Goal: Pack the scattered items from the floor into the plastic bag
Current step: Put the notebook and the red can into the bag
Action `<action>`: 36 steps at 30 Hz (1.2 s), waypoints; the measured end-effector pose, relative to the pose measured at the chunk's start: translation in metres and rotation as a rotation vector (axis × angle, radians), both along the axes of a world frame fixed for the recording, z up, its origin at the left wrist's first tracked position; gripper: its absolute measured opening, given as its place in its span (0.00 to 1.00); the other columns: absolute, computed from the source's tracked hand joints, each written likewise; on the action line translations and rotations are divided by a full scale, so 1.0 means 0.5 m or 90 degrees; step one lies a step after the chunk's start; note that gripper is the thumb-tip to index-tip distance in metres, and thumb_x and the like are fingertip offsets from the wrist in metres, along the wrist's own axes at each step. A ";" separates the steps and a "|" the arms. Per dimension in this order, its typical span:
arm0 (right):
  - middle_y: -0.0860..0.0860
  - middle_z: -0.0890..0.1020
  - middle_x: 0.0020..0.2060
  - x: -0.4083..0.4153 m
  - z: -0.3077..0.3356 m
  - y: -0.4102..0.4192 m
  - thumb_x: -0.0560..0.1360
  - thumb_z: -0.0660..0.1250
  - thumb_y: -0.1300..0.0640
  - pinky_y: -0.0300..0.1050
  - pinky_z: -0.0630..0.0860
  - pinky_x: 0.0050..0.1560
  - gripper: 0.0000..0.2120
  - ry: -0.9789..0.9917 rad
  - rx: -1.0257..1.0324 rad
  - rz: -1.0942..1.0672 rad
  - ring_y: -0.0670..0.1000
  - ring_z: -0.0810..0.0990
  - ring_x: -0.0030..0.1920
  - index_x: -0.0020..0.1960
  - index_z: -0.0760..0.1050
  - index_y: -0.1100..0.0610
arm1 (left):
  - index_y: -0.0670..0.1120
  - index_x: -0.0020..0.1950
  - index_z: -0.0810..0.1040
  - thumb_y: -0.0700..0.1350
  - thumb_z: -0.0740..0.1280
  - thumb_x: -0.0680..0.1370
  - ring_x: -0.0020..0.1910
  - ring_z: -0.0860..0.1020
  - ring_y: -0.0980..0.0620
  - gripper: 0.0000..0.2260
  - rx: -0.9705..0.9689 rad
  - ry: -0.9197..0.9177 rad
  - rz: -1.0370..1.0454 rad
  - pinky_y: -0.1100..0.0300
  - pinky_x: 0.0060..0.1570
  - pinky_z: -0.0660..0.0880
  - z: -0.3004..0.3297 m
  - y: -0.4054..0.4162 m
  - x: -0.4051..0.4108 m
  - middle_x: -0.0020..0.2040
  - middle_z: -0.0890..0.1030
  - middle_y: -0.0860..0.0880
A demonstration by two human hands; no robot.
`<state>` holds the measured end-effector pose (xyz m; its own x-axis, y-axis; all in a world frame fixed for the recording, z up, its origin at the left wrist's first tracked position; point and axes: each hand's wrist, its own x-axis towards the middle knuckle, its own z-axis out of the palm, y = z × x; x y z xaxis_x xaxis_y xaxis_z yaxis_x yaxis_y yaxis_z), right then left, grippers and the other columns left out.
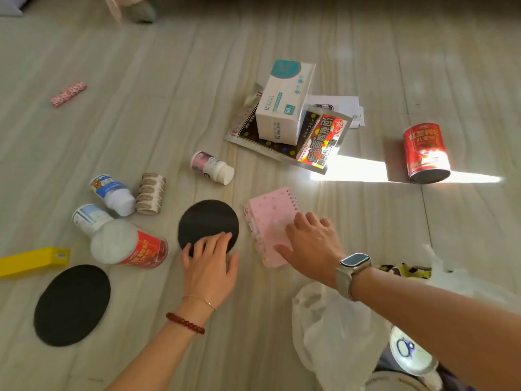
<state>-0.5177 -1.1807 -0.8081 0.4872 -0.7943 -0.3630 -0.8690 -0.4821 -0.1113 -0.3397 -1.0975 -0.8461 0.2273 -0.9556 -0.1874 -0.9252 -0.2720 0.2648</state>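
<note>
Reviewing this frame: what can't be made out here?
Head view only:
- Plastic bag: contents hidden by its cloudy film and the right arm.
- Yellow box: cut off by the left edge.
- Pink notebook: near end covered by the right hand.
- Bottle label: too blurred.

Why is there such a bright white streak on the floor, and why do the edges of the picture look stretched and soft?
Head view: hard sunlight falls in a strip across the floor, washing out detail by the red can and the snack packet; the can casts a dark shadow across the strip. The wide-angle lens bends the floorboards and stretches the right forearm; the corners are blurred, as is the plastic bag.
</note>
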 end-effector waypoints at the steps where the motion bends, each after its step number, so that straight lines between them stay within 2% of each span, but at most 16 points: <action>1: 0.56 0.68 0.61 -0.005 0.001 0.000 0.75 0.58 0.40 0.52 0.66 0.59 0.26 0.000 0.006 -0.018 0.57 0.66 0.61 0.64 0.65 0.57 | 0.47 0.61 0.75 0.53 0.55 0.75 0.63 0.72 0.42 0.20 -0.040 0.000 -0.004 0.42 0.61 0.64 0.001 -0.001 0.003 0.63 0.75 0.45; 3: 0.55 0.68 0.60 -0.007 -0.003 0.000 0.71 0.64 0.39 0.50 0.69 0.58 0.31 -0.021 0.051 -0.115 0.57 0.68 0.60 0.65 0.62 0.58 | 0.48 0.66 0.70 0.51 0.61 0.76 0.68 0.65 0.41 0.19 -0.018 0.000 0.047 0.42 0.64 0.63 0.008 -0.022 0.019 0.69 0.67 0.44; 6: 0.57 0.70 0.59 0.010 -0.011 0.002 0.70 0.68 0.42 0.51 0.72 0.58 0.34 -0.061 0.126 -0.218 0.57 0.70 0.59 0.65 0.58 0.59 | 0.50 0.75 0.45 0.57 0.66 0.73 0.75 0.45 0.42 0.39 0.157 0.021 0.125 0.41 0.70 0.53 0.018 -0.068 0.044 0.76 0.45 0.44; 9: 0.59 0.70 0.60 0.026 -0.012 -0.005 0.70 0.70 0.47 0.51 0.71 0.60 0.33 -0.052 0.193 -0.280 0.58 0.70 0.60 0.65 0.60 0.62 | 0.50 0.74 0.38 0.59 0.71 0.67 0.74 0.48 0.41 0.50 0.248 0.027 0.151 0.40 0.68 0.56 0.032 -0.107 0.057 0.75 0.46 0.42; 12: 0.58 0.69 0.59 0.031 -0.002 -0.016 0.70 0.71 0.52 0.48 0.74 0.56 0.31 -0.126 0.273 -0.375 0.56 0.73 0.54 0.65 0.60 0.62 | 0.48 0.73 0.48 0.56 0.74 0.65 0.67 0.61 0.39 0.47 0.219 0.009 0.206 0.44 0.63 0.64 0.048 -0.116 0.054 0.69 0.57 0.40; 15: 0.56 0.70 0.56 0.021 0.033 -0.024 0.74 0.65 0.56 0.49 0.75 0.51 0.20 -0.251 0.274 -0.377 0.54 0.73 0.49 0.62 0.63 0.59 | 0.41 0.65 0.67 0.43 0.68 0.73 0.57 0.72 0.38 0.22 0.015 0.117 0.265 0.46 0.57 0.70 0.065 -0.095 0.050 0.63 0.67 0.38; 17: 0.55 0.75 0.55 0.004 0.075 -0.026 0.77 0.60 0.57 0.50 0.75 0.49 0.14 -0.310 0.206 -0.329 0.54 0.74 0.47 0.61 0.63 0.57 | 0.39 0.60 0.72 0.40 0.65 0.75 0.55 0.74 0.38 0.14 -0.099 0.187 0.273 0.48 0.55 0.70 0.085 -0.078 0.044 0.58 0.73 0.38; 19: 0.55 0.79 0.54 -0.021 0.121 -0.020 0.79 0.56 0.57 0.47 0.72 0.43 0.13 -0.338 0.094 -0.279 0.54 0.74 0.43 0.63 0.62 0.55 | 0.40 0.57 0.73 0.40 0.64 0.75 0.53 0.75 0.41 0.11 -0.197 0.276 0.286 0.51 0.52 0.70 0.123 -0.066 0.022 0.53 0.77 0.41; 21: 0.55 0.80 0.53 -0.057 0.162 -0.012 0.79 0.56 0.58 0.46 0.71 0.42 0.14 -0.404 0.011 -0.271 0.57 0.77 0.43 0.64 0.63 0.56 | 0.42 0.55 0.73 0.40 0.65 0.75 0.49 0.75 0.46 0.09 -0.270 0.383 0.286 0.56 0.47 0.70 0.175 -0.060 -0.014 0.49 0.77 0.46; 24: 0.52 0.78 0.47 -0.128 0.225 -0.001 0.78 0.57 0.59 0.45 0.72 0.44 0.14 -0.529 -0.017 -0.307 0.57 0.78 0.47 0.64 0.65 0.56 | 0.50 0.49 0.74 0.42 0.68 0.73 0.44 0.76 0.57 0.07 -0.322 0.565 0.225 0.65 0.42 0.72 0.263 -0.047 -0.080 0.44 0.78 0.53; 26: 0.50 0.75 0.45 -0.186 0.261 0.006 0.79 0.58 0.59 0.43 0.71 0.44 0.14 -0.546 -0.003 -0.318 0.54 0.77 0.45 0.64 0.66 0.56 | 0.57 0.48 0.73 0.44 0.69 0.71 0.43 0.78 0.63 0.10 -0.286 0.687 0.145 0.69 0.42 0.75 0.316 -0.037 -0.126 0.45 0.79 0.57; 28: 0.49 0.74 0.47 -0.253 0.288 0.019 0.79 0.58 0.59 0.43 0.71 0.46 0.14 -0.514 0.025 -0.312 0.51 0.75 0.47 0.65 0.67 0.56 | 0.60 0.50 0.72 0.43 0.69 0.71 0.45 0.79 0.63 0.14 -0.173 0.748 0.026 0.67 0.43 0.78 0.348 -0.022 -0.180 0.47 0.80 0.57; 30: 0.50 0.74 0.51 -0.320 0.302 0.033 0.78 0.58 0.60 0.43 0.70 0.48 0.14 -0.473 0.047 -0.303 0.51 0.74 0.49 0.64 0.68 0.55 | 0.60 0.51 0.72 0.43 0.69 0.71 0.46 0.79 0.63 0.15 -0.076 0.713 -0.126 0.69 0.45 0.77 0.360 -0.006 -0.247 0.48 0.79 0.57; 33: 0.54 0.77 0.50 -0.410 0.308 0.061 0.78 0.59 0.60 0.45 0.74 0.47 0.09 -0.408 0.107 -0.275 0.55 0.76 0.48 0.57 0.71 0.53 | 0.61 0.54 0.73 0.44 0.67 0.74 0.48 0.76 0.66 0.14 0.025 0.563 -0.298 0.76 0.48 0.72 0.339 0.036 -0.355 0.50 0.78 0.59; 34: 0.53 0.77 0.49 -0.435 0.310 0.071 0.77 0.59 0.60 0.45 0.75 0.47 0.08 -0.374 0.132 -0.265 0.55 0.77 0.47 0.56 0.71 0.52 | 0.59 0.57 0.73 0.46 0.66 0.75 0.49 0.76 0.64 0.13 0.041 0.486 -0.350 0.73 0.51 0.71 0.322 0.056 -0.382 0.52 0.78 0.58; 36: 0.51 0.77 0.47 -0.473 0.313 0.092 0.77 0.60 0.59 0.40 0.76 0.43 0.10 -0.298 0.181 -0.249 0.52 0.78 0.46 0.57 0.71 0.53 | 0.55 0.58 0.76 0.49 0.65 0.74 0.50 0.78 0.55 0.13 -0.010 0.236 -0.476 0.62 0.53 0.73 0.287 0.095 -0.421 0.51 0.80 0.56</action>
